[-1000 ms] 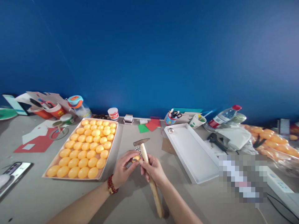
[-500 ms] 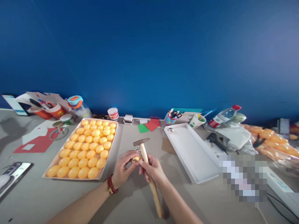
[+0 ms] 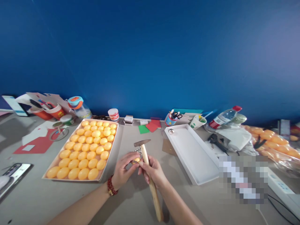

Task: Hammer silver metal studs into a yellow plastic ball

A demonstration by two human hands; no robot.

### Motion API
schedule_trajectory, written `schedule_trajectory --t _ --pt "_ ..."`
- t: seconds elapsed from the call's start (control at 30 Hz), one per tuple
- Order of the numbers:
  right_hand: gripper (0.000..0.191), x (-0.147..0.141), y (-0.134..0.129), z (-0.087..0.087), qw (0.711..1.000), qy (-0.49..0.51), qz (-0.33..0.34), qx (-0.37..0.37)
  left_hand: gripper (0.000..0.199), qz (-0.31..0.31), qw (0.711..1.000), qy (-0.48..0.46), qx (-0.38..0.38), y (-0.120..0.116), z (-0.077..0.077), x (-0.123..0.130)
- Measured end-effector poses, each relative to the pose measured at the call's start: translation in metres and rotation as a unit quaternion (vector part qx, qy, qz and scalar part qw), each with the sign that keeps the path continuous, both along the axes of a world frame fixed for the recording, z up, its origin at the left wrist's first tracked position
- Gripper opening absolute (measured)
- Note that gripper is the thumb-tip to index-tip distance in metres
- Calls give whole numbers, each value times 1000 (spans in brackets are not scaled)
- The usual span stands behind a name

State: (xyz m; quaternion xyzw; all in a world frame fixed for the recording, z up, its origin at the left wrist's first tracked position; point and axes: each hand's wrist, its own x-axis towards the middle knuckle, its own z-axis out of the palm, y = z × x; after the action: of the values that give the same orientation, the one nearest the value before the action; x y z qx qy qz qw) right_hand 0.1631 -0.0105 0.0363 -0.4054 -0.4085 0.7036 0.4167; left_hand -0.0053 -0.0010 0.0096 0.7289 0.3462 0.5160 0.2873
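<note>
My left hand (image 3: 125, 167), a beaded bracelet at its wrist, is closed on an orange ball (image 3: 135, 160) with shiny bits on it. A hammer (image 3: 152, 187) with a pale wooden handle lies along my right hand (image 3: 154, 170), its head pointing away from me. The right fingers curl around the handle, and the thumb and fingertips reach toward the ball. Just beyond the fingers is a cluster of small shiny pieces (image 3: 138, 150), too small to make out; the hands partly hide the ball.
On the left a shallow box (image 3: 100, 178) holds rows of orange balls. A white tray (image 3: 197, 156) on the right has a silvery round thing (image 3: 171, 131) in its far corner. A bottle (image 3: 223, 118), bagged orange balls (image 3: 274, 140) and a power strip (image 3: 278, 181) are farther right.
Both hands stay nearly in place around the ball. The hammer has shifted very slightly, its handle end a little lower and nearer to me.
</note>
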Motion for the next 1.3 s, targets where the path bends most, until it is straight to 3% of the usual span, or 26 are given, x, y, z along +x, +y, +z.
schedule_trajectory --t 0.57,1.3 --pt "41 0 -1 1 1000 -1 1 1 27 8 1000 11 -28 -1 -5 -1" --pt "40 7 2 4 998 -44 38 18 29 -12 999 30 -19 2 1 -3"
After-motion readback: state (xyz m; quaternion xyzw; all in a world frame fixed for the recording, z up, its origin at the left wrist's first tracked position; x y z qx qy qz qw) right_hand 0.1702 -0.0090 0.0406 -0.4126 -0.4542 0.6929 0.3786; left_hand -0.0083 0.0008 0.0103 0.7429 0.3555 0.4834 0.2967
